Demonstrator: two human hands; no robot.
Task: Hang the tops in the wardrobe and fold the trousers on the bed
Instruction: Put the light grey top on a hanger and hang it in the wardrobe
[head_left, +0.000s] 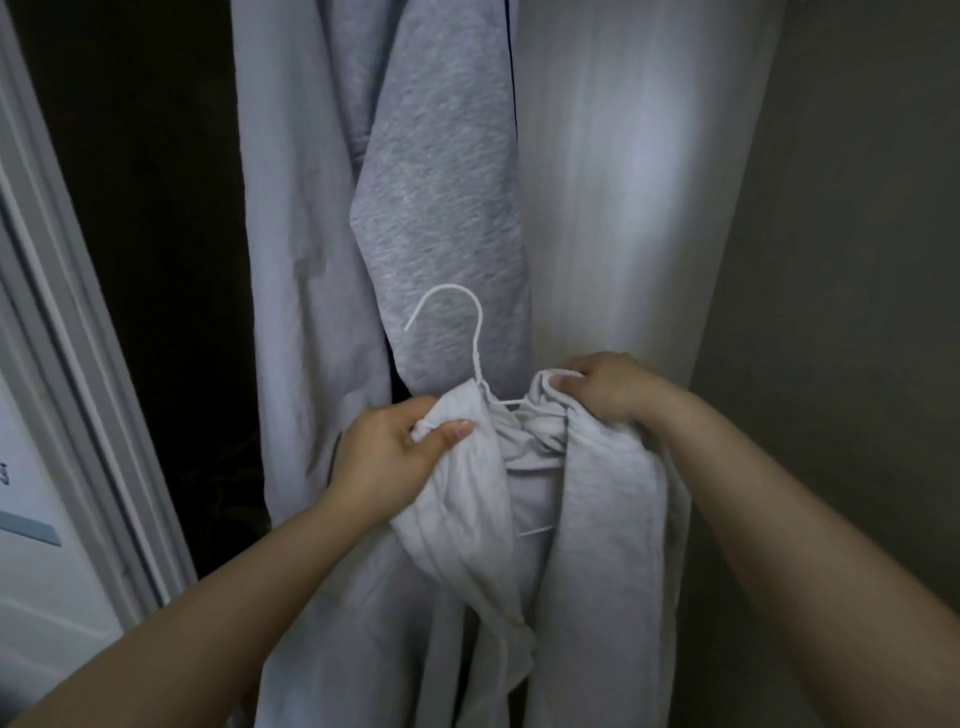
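Gripping bunched cloth, the left hand (387, 447) and right hand (605, 387) each pinched the pale top (597, 499) onto the white hanger (475, 338), hook free for hanging.

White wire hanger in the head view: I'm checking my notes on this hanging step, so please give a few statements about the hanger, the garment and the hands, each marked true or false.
1. The white wire hanger has its hook free in the air. True.
2. The left hand grips the pale grey fabric top. True.
3. The right hand hangs idle at the person's side. False: it pinches the top's fabric near the hanger's shoulder.
4. The top is black. False: it is pale grey.
5. A grey marl garment hangs behind the hanger. True.
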